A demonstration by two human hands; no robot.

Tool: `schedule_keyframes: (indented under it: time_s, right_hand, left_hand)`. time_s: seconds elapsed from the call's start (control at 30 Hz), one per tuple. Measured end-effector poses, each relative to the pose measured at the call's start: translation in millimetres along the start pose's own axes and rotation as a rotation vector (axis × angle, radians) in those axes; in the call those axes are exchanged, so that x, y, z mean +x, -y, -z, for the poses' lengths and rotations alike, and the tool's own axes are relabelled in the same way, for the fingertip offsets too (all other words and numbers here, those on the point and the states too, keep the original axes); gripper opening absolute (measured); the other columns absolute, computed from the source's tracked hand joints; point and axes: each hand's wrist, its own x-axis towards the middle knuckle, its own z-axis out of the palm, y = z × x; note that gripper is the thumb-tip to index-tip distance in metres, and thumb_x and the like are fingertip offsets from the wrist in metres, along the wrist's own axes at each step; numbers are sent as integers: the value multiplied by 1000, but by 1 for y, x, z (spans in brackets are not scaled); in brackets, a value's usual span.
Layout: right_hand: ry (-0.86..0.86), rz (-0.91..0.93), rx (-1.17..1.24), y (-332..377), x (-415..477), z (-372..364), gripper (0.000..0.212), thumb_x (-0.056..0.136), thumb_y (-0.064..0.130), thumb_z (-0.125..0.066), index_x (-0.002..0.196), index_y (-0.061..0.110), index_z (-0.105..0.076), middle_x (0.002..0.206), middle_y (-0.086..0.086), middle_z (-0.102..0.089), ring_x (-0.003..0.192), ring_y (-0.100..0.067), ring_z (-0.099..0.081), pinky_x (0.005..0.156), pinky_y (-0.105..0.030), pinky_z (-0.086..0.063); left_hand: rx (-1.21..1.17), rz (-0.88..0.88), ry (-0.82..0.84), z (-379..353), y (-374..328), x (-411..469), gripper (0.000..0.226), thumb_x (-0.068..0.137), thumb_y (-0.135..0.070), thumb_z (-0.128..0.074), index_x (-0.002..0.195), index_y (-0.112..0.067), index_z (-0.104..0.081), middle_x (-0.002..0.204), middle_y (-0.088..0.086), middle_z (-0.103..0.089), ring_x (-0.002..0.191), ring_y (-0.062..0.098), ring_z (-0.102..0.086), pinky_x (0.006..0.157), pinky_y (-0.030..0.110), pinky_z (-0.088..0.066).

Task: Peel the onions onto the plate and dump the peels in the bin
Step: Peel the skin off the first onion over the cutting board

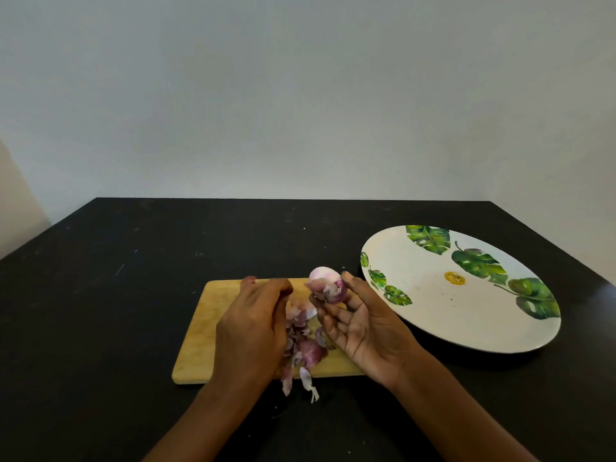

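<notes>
Peels (301, 348) lie nearest, purple and papery, heaped on the wooden cutting board (200, 328) and spilling over its near edge onto the scuffed black table (100, 295); above them the left hand (250, 328) hangs knuckles up, fingers curled, whether round anything I cannot tell; the right hand (363, 328) pinches a partly peeled onion (325, 285) over the board's far right corner; just beside sits a leaf-printed plate (433, 311); beyond, a plain pale wall (300, 95).

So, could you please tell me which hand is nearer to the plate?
Right. The right hand, holding the onion, is just left of the plate; the left hand is farther left, over the cutting board.
</notes>
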Motion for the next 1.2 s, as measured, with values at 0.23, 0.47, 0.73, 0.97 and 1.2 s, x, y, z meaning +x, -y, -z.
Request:
schedule_keyframes:
  time_s: [0.23,0.47,0.73,0.97,1.2]
  right_hand:
    - [-5,84,-178,-4,-2,-5,46,72,35,-70,109,9,-65,100,-15,-74,84,-19,-72,69,-26,-58]
    - [29,117,-174,-6,-5,-7,47,71,29,-71,110,3,-64,99,-16,-74,82,-18,-71,68,-25,-57]
    - [-55,52,-47,-1,-2,-5,64,71,46,-67,119,4,-61,89,-13,-72,70,-14,-68,58,-21,-56]
    - [-42,61,-23,-2,-2,-5,53,69,33,-70,112,5,-61,86,-14,-73,76,-19,-70,59,-24,-57]
    - [57,60,-22,-3,-6,-5,46,67,12,-71,109,-2,-60,93,-18,-72,76,-20,-71,64,-27,-58]
  left_hand:
    - [-241,-25,3,3,-11,1,37,86,-34,-54,122,-24,-52,111,-15,-57,101,-2,-55,86,16,-47]
    - [-231,-165,-96,-1,-10,-1,20,82,-15,-59,96,-6,-70,99,4,-66,95,3,-58,85,13,-46]
    - [-213,-90,-66,4,-9,1,20,84,-23,-56,93,-12,-70,88,-6,-67,86,-1,-60,80,10,-47]
    - [2,44,-43,-1,-4,-1,16,80,-16,-67,95,-15,-73,95,2,-72,91,3,-60,80,20,-42]
    - [-188,-127,-23,6,-12,5,28,84,-34,-58,110,-25,-60,103,-18,-58,98,-4,-53,88,25,-43]
